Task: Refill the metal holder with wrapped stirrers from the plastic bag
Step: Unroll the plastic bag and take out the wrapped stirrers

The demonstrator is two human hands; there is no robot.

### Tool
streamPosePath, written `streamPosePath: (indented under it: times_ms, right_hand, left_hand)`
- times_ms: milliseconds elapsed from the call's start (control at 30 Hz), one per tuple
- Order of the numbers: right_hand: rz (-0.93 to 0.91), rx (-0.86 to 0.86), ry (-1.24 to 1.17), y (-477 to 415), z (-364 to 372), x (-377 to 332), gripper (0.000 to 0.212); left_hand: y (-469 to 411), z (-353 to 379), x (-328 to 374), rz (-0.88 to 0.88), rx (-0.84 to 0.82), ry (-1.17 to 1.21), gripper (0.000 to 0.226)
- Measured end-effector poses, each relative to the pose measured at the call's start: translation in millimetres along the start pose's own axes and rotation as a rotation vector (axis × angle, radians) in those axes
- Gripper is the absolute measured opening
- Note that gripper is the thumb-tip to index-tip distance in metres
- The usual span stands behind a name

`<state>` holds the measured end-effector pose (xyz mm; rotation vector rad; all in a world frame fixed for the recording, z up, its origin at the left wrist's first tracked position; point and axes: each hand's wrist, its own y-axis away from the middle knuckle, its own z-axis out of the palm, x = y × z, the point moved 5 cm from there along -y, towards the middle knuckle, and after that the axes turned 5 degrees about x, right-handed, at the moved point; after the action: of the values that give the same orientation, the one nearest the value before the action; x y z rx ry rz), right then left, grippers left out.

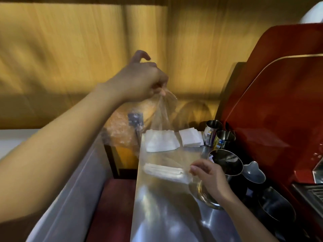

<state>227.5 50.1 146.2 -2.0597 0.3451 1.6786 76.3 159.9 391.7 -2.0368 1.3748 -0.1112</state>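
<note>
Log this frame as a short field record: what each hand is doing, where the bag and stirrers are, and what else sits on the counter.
left hand: raised, fingers pinching the top of the clear plastic bag
right hand: low, at the bag's bottom end, beside the stirrers
wrapped stirrers: white bundle lying sideways in the bag's bottom
metal counter: bag hangs just over it
napkin stacks: two, at the counter's far end
steel pitchers: several, right of the bag, beside the red machine
metal holder: cannot tell which vessel

Clear plastic bag (162,130) hangs over the steel table (167,210); white wrapped stirrers (164,171) lie in its bottom. Two white napkin stacks (161,140) behind; steel metal pitchers (225,162) right.
</note>
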Motion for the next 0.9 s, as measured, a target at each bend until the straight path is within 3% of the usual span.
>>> streamPosePath:
  times_ms: [167, 267, 333, 433, 567, 633, 700, 800, 833, 900]
  right_hand:
    - [-0.114, 0.074, 0.131, -12, -13, -18, 0.019]
    - [-0.182, 0.076, 0.162, -18, -19, -31, 0.024]
    - [-0.219, 0.063, 0.138, -19, -21, -37, 0.03]
    - [-0.244, 0.042, 0.148, -18, -25, -41, 0.031]
    - [-0.211, 0.057, 0.132, -14, -35, -32, 0.03]
    - [-0.209, 0.086, 0.149, -11, -41, -25, 0.029]
    - [-0.217, 0.103, 0.155, -8, -47, -18, 0.033]
    - [-0.201, 0.058, 0.125, -3, -48, -13, 0.034]
    - [-0.2, 0.037, 0.114, -2, -48, -14, 0.03]
    - [-0.204, 0.022, 0.115, -1, -47, -16, 0.022]
  left_hand:
    - [13, 5, -17, -0.14, -0.011, -0.108, 0.007]
    - [20, 26, -14, -0.187, -0.146, -0.138, 0.037]
    - [27, 42, 1, -0.115, -0.179, -0.083, 0.051]
    - [36, 68, 31, 0.021, -0.175, 0.131, 0.05]
    - [41, 101, 57, 0.071, -0.348, 0.225, 0.003]
    - [38, 103, 55, 0.067, -0.268, 0.227, 0.005]
    - [33, 98, 50, 0.068, -0.127, 0.218, 0.023]
    - [24, 94, 60, 0.151, -0.14, 0.243, 0.067]
    - [22, 95, 69, 0.191, -0.182, 0.229, 0.069]
    - [18, 102, 86, 0.266, -0.266, 0.17, 0.05]
